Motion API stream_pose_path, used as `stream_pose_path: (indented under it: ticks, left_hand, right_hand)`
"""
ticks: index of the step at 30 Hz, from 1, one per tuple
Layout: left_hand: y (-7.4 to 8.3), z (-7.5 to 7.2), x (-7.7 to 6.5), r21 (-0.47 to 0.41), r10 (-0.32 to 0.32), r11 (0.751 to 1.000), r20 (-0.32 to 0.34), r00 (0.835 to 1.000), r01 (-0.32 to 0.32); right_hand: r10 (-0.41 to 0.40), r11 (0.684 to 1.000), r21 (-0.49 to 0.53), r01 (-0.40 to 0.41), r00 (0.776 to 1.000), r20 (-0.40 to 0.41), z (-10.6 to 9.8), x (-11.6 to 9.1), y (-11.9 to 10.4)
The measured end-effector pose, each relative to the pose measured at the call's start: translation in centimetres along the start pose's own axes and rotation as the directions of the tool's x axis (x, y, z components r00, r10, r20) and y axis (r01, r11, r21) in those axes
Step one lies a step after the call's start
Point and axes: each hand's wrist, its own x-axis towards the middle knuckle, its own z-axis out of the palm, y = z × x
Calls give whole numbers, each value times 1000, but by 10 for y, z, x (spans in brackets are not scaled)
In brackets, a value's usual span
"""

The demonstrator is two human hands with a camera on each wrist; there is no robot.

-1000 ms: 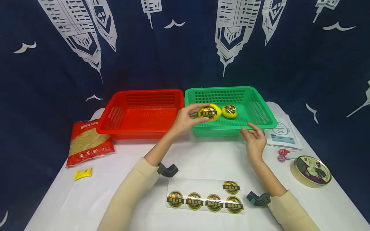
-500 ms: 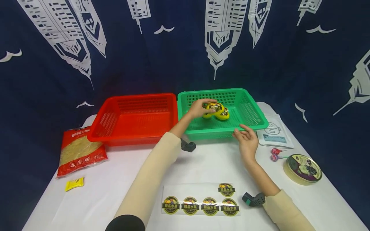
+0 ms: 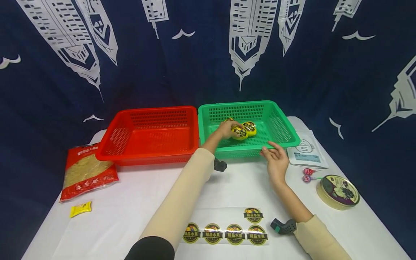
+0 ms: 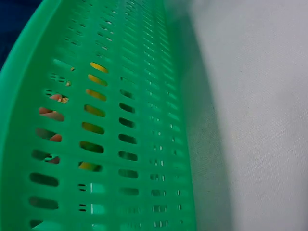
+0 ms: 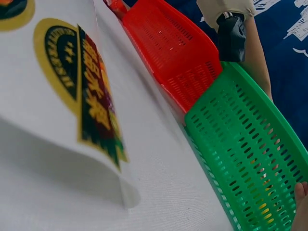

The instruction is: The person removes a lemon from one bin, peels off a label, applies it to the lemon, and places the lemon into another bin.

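Observation:
My left hand [image 3: 225, 130] reaches down into the green basket [image 3: 276, 144], its fingers on a yellow lemon [image 3: 241, 134] that bears a black-and-gold round sticker. Close beside that lemon lies another stickered lemon [image 3: 249, 128]; a third [image 3: 229, 119] shows partly behind the hand. In the left wrist view the wall of the basket [image 4: 108, 139] hides most of the hand, and bits of fingers and yellow show through its slots. My right hand [image 3: 277, 160] has its thumb and index fingertips at the front rim of the green basket, with the other fingers loosely bent.
A red basket [image 3: 146, 159] adjoins the green one. On the left lie a red pasta bag [image 3: 87, 173] and a yellow packet [image 3: 80, 209]. A sticker sheet [image 3: 227, 216] is in front. On the right are a white pouch [image 3: 307, 151], two lollipops [image 3: 307, 175] and a round tin [image 3: 338, 192].
My left hand has moved forward and lowered the lemon into the green basket beside the others. My right hand stays at the rim. The head view has shifted a little.

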Motion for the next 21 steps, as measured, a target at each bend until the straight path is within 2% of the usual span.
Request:
stream_pose_path:
  ticks: [6, 11, 17, 19, 21]
  left_hand:
    - [-1, 5, 3, 53, -12, 999, 3, 1000, 11]
    - [-2, 6, 2, 16, -42, 999, -8, 999, 42]
    - [-2, 2, -2, 21, -40, 999, 6, 999, 40]
    - [-2, 0, -4, 10, -32, 999, -18, 999, 32]
    - [-1, -3, -7, -30, -21, 999, -70, 997, 19]
  right_hand:
    - [-11, 1000, 2, 11, 1000, -3, -3, 3, 10]
    - [-4, 1000, 15, 4, 1000, -15, -4, 6, 17]
    - [0, 1000, 9, 0, 1000, -11, -2, 2, 9]
    - [-3, 1000, -5, 3, 1000, -3, -1, 0, 5]
    - [-9, 999, -50, 9, 1000, -1, -1, -1, 2]
